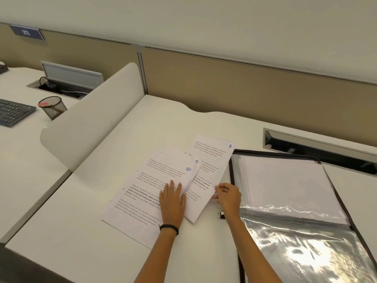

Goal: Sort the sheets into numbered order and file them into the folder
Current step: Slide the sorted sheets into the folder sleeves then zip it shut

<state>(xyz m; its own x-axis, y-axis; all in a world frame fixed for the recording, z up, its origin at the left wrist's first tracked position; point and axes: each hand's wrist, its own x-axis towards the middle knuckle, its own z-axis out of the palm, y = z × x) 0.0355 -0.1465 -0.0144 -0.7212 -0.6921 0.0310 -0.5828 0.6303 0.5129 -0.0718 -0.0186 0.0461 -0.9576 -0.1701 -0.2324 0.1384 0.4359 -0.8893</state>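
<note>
Left hand (172, 199): lying flat, fingers straight and slightly spread, pressing down on the sheet marked 10 (142, 193); a dark cord wristband (169, 228) is sitting on that wrist. Right hand (227, 196): fingers curled, pinching the near right edge of the sheet marked 8 (212, 152), just left of the folder (231, 172). Sheet 10 is lying topmost on the fanned pile, furthest left of the folder. The sheet marked 9 (194, 159) is showing as a narrow strip between 10 and 8, its number peeking out above 10. Sheet 8 is lying underneath both, angled, its far corner reaching toward the folder's far left corner. All three sheets are resting on the white desk (163, 123), printed side up. The folder is lying open to my right, black-edged, clear sleeves shining, with white sheets already in the upper sleeve. A small dark zip pull (221, 214) is lying just off the folder's left edge, under my right wrist. Behind the folder a cable slot (318, 150) is running along the desk. Well left of the folder a curved divider (91, 111) is standing, and beyond it a mesh pen cup (53, 107) and a keyboard (14, 114).
</note>
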